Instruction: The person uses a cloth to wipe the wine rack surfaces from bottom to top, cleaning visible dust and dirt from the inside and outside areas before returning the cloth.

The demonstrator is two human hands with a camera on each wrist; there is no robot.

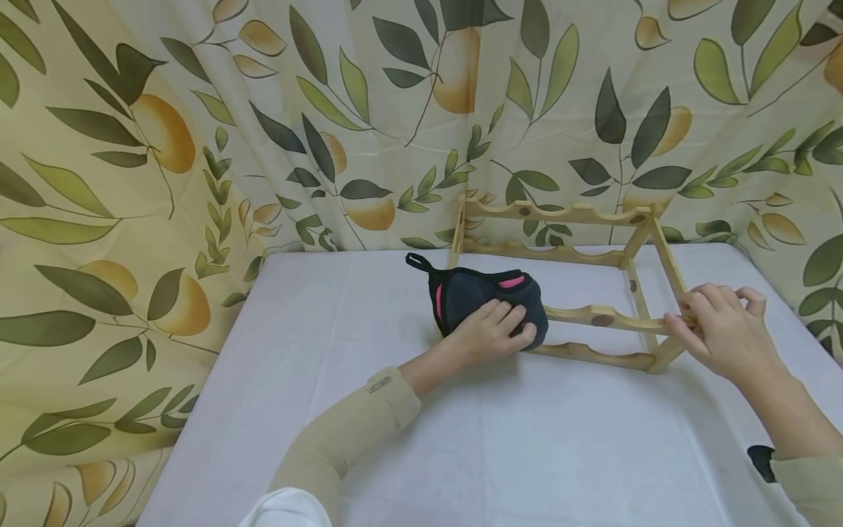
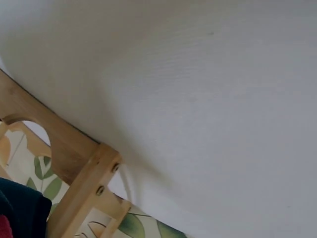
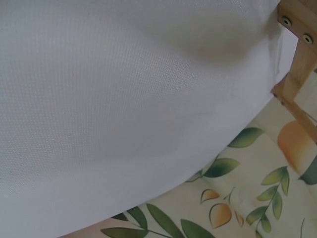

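Observation:
A navy padded pouch [image 1: 467,293] with black trim, pink edging and a black hanging loop lies over the left front part of a wooden rack [image 1: 593,318]. My left hand [image 1: 490,333] grips it from the near side, fingers bent over the fabric. The rack has scalloped rails on two levels and stands on the white table. Its upper front right corner is held by my right hand [image 1: 727,329], thumb on the near side. In the left wrist view the pouch [image 2: 20,208] shows beside a rack post. Neither wrist view includes the fingers.
White cloth covers the table [image 1: 369,439]. Behind and to the left hangs a curtain [image 1: 369,132] printed with leaves and fruit, close to the back of the rack. A small black object [image 1: 762,462] shows beside the right sleeve.

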